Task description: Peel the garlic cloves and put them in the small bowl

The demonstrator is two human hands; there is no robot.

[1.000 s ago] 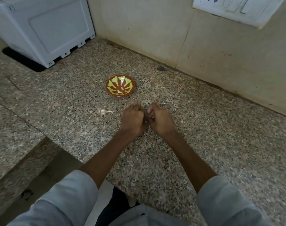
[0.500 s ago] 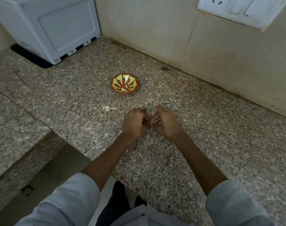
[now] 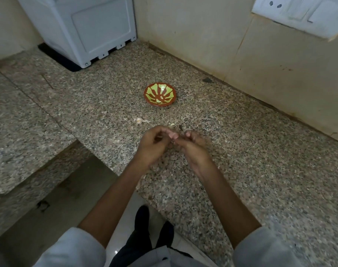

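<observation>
Left hand [image 3: 154,146] and right hand [image 3: 194,150] have loosened from pressed fists, grip contents not discernible; peeling apparently continues, small red-and-green glazed bowl [image 3: 146,93] holds nothing.

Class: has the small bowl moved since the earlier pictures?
No. The small bowl keeps its place near the dark mark at the wall's foot; only the camera shifted.

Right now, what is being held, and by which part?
Cannot be told: left hand and right hand meet at curled fingertips, blurred, hiding anything between.
</observation>
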